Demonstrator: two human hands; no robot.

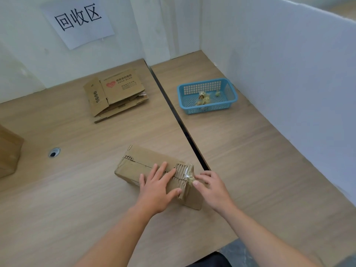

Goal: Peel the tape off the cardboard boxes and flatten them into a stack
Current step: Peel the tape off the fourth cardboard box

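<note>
Head view: the cardboard box (142,162) lies on the tabletop (77,189), left hand (157,187) flat on top with straight fingers, right hand (210,186) pinching crumpled tape (189,177) at its right end; a sharp pull may snap the tape or skid the box.
</note>
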